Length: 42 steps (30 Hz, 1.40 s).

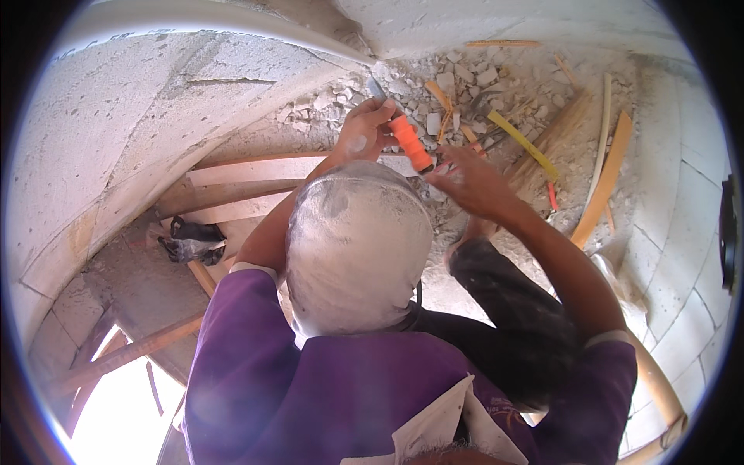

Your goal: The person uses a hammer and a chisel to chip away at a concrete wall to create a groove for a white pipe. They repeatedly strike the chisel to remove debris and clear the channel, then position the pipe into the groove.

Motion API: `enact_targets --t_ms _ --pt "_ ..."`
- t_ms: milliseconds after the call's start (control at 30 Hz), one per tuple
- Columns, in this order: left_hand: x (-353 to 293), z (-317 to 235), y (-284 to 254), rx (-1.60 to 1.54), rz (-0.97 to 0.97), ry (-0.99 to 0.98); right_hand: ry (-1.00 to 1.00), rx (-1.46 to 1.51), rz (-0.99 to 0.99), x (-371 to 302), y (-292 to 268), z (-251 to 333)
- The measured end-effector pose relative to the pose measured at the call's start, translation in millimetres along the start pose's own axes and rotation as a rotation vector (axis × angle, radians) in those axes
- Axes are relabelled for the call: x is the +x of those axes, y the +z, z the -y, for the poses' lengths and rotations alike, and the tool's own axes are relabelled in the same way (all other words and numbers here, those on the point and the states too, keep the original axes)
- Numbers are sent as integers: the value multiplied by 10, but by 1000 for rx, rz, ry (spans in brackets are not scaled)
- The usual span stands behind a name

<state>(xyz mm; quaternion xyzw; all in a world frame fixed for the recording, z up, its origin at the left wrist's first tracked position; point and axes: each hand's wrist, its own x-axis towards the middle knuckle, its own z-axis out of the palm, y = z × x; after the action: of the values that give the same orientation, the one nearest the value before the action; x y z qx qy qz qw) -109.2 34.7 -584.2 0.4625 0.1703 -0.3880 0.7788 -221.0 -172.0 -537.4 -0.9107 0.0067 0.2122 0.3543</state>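
Observation:
My left hand (pixel 363 133) is closed on a tool with a ridged orange handle (pixel 411 142), near where the grip meets its grey metal shank (pixel 375 87). The shank points away from me toward the rubble, its tip close to the wall. Beside the dark butt of the handle, the curled fingers of my right hand (pixel 474 184) come together near something small and reddish, too unclear to name. A rounded, dust-whitened shape (pixel 358 248) sits in front of my chest, below the left hand. My bent right leg in dark trousers (pixel 508 310) lies to its right.
Broken rubble (pixel 465 81) covers the far floor, with a yellow strip (pixel 523 143) and wood strips (pixel 608 182). Pale block walls (pixel 147 116) curve around. Boards (pixel 256 169) and a black bag (pixel 192 240) lie left. A white pipe (pixel 225 19) runs along the top left.

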Motion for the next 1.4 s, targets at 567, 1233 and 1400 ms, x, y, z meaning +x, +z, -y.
enact_targets --t_ms 567,1233,1400 --pt "-924 -1251 238 912 -223 1630 253 204 -151 738 16 -45" --pt "-709 -2023 690 1429 -759 1842 378 416 -414 994 584 317" --pt "-779 -2089 523 1487 -547 1925 199 328 -500 1007 521 360"
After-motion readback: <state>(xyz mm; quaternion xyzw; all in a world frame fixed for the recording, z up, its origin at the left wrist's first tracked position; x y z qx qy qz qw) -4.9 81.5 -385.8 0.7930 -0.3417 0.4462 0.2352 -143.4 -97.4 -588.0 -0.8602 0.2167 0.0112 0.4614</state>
